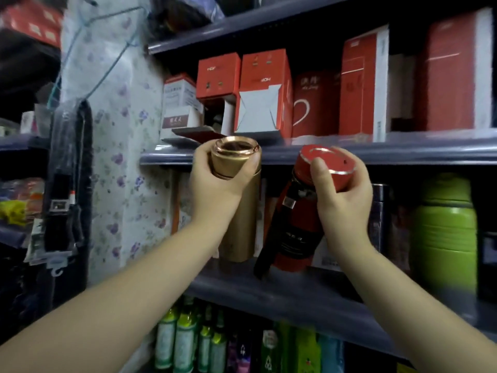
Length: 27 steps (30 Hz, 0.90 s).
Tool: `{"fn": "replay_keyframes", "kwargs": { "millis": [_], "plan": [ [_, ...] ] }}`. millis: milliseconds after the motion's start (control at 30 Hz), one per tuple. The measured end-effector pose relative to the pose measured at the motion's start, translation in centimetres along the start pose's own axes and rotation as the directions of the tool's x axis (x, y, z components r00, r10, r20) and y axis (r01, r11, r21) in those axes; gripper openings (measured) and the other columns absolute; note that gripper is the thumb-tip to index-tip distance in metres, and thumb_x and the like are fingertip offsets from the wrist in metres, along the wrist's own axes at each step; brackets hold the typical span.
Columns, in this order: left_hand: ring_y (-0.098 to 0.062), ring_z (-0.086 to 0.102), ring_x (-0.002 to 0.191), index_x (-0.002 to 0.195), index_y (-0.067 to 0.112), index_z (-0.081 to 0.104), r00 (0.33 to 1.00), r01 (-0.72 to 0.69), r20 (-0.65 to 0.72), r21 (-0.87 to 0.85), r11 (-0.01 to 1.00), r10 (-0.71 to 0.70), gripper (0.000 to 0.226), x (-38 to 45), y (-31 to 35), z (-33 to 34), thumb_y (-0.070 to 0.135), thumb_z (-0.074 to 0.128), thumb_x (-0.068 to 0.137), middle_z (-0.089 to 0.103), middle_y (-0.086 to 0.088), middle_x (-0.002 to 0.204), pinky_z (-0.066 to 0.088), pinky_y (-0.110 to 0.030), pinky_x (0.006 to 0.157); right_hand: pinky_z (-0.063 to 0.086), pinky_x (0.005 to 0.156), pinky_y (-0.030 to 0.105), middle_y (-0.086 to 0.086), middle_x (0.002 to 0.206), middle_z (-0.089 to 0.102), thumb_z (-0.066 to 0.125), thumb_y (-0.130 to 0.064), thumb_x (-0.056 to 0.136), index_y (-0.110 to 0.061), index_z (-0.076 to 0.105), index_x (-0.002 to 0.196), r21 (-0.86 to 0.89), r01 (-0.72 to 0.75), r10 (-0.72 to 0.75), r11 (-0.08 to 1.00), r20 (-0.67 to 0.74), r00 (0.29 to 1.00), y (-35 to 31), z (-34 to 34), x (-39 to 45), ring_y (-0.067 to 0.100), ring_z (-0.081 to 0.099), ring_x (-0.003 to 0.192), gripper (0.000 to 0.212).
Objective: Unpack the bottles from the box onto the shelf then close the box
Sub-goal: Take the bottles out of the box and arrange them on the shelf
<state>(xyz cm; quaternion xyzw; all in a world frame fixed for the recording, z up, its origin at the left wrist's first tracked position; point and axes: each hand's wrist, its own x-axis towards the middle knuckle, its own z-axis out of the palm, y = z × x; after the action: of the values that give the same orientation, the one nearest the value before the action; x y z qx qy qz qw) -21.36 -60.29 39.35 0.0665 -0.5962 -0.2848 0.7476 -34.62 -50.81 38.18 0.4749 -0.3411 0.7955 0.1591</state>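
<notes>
A: status: we've got one bottle in each hand. Left hand (215,181) is wrapped around the neck of the gold bottle (239,200), just under its cap. Right hand (341,192) is clamped over the lid of the red bottle (295,227), thumb on top

B: where are they relative to the shelf?

A: both in front of the middle shelf (282,289), in the bay under the row of red cartons (265,95). Gold one is upright and its base looks close to the board. Red one is tilted, base swung left toward the gold one, and a dark strap (265,261) hangs off it past the shelf edge. We can't tell if either base is actually touching

B: the box we're unpacking?

A: not in view, so we can't say how many are left or what state its flaps are in

B: ok, how do we land these cleanly?

A: our read: seat the gold one first since it's already vertical, push it back off the lip. Then square up the red one before lowering, otherwise it lands on its rim and tips into the gold one

B: clearance?

A: tight on the right, there's a dark bottle (380,211) and a green flask (443,232) close by. We should keep the red one in the gap between gold and dark

B: strap?

A: tuck it onto the shelf so it doesn't snag or drag the bottle off. We let go only once each base sits flat
</notes>
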Motion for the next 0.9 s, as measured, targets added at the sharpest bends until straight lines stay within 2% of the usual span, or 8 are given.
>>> {"fn": "replay_keyframes", "kwargs": {
  "millis": [133,233,300,467,567,700,767,900],
  "plan": [
    [0.009,0.06,0.088,0.111,0.023,0.053,1.0,0.015,-0.017,0.011,1.0,-0.015,0.054,-0.1,-2.4,1.6,0.037,0.082,0.067,0.064,0.011,0.102,0.042,-0.003,0.073,0.047,0.08,0.009,-0.013,0.107,0.063,0.069,-0.056,0.064,-0.02,0.057,0.118,-0.039,0.003,-0.002,0.999,0.032,0.999,2.1,-0.2,-0.2,-0.005,0.062,0.095,0.066],
    [0.011,0.06,0.085,0.112,0.023,0.052,0.997,0.059,-0.038,-0.017,0.998,-0.06,0.054,-0.5,-3.8,2.3,0.034,0.081,0.067,0.063,0.011,0.103,0.042,-0.002,0.071,0.046,0.078,0.008,-0.013,0.103,0.064,0.073,-0.055,0.065,-0.021,0.057,0.116,-0.065,-0.026,0.028,0.998,0.035,0.999,3.3,-0.5,-0.1,-0.007,0.062,0.092,0.063],
    [0.007,0.06,0.089,0.114,0.022,0.052,0.997,0.077,-0.031,-0.016,0.997,-0.077,0.056,-0.7,-4.6,2.5,0.035,0.081,0.068,0.062,0.011,0.105,0.043,-0.003,0.072,0.046,0.076,0.007,-0.013,0.1,0.064,0.076,-0.055,0.066,-0.022,0.058,0.113,-0.093,-0.041,0.045,0.995,0.034,0.998,4.0,-0.5,0.1,-0.009,0.061,0.089,0.06],
    [-0.002,0.062,0.095,0.111,0.026,0.051,0.993,0.116,-0.021,0.016,0.993,-0.115,0.057,-0.9,-6.1,3.2,0.039,0.082,0.066,0.062,0.012,0.103,0.046,-0.012,0.077,0.046,0.073,0.004,-0.015,0.098,0.063,0.068,-0.06,0.06,-0.023,0.057,0.114,-0.152,-0.086,0.093,0.985,0.041,0.995,5.3,-0.3,0.2,-0.013,0.06,0.085,0.067],
    [0.002,0.061,0.091,0.11,0.029,0.05,0.988,0.154,-0.016,0.037,0.987,-0.154,0.056,-1.2,-6.7,3.5,0.041,0.082,0.065,0.062,0.015,0.1,0.045,-0.009,0.073,0.046,0.07,0.003,-0.017,0.097,0.061,0.072,-0.055,0.065,-0.023,0.057,0.116,-0.188,-0.102,0.112,0.977,0.043,0.993,6.1,-0.2,0.4,-0.015,0.059,0.084,0.062],
    [0.0,0.062,0.092,0.115,0.024,0.051,0.977,0.212,-0.028,0.026,0.977,-0.211,0.06,-1.6,-7.5,4.1,0.041,0.082,0.066,0.062,0.014,0.1,0.043,-0.011,0.073,0.05,0.08,0.015,-0.017,0.097,0.061,0.075,-0.05,0.07,-0.021,0.056,0.118,-0.232,-0.142,0.154,0.962,0.034,0.987,7.0,-0.1,0.7,-0.005,0.061,0.089,0.06],
    [0.001,0.06,0.092,0.118,0.022,0.05,0.972,0.234,-0.026,0.046,0.971,-0.233,0.063,-1.3,-7.8,4.4,0.042,0.081,0.066,0.061,0.013,0.102,0.042,-0.008,0.07,0.053,0.086,0.025,-0.014,0.099,0.064,0.075,-0.053,0.069,-0.02,0.057,0.118,-0.243,-0.173,0.185,0.954,0.024,0.982,7.5,0.0,1.0,0.001,0.063,0.093,0.062],
    [0.003,0.055,0.089,0.121,0.023,0.046,0.951,0.299,0.037,0.13,0.945,-0.306,0.066,-0.1,-8.5,5.0,0.049,0.077,0.068,0.059,0.012,0.104,0.038,-0.011,0.064,0.053,0.091,0.033,-0.005,0.106,0.067,0.072,-0.062,0.067,-0.017,0.06,0.115,-0.294,-0.236,0.243,0.926,-0.01,0.97,8.7,0.3,2.2,0.01,0.064,0.098,0.067]
  ]
}}
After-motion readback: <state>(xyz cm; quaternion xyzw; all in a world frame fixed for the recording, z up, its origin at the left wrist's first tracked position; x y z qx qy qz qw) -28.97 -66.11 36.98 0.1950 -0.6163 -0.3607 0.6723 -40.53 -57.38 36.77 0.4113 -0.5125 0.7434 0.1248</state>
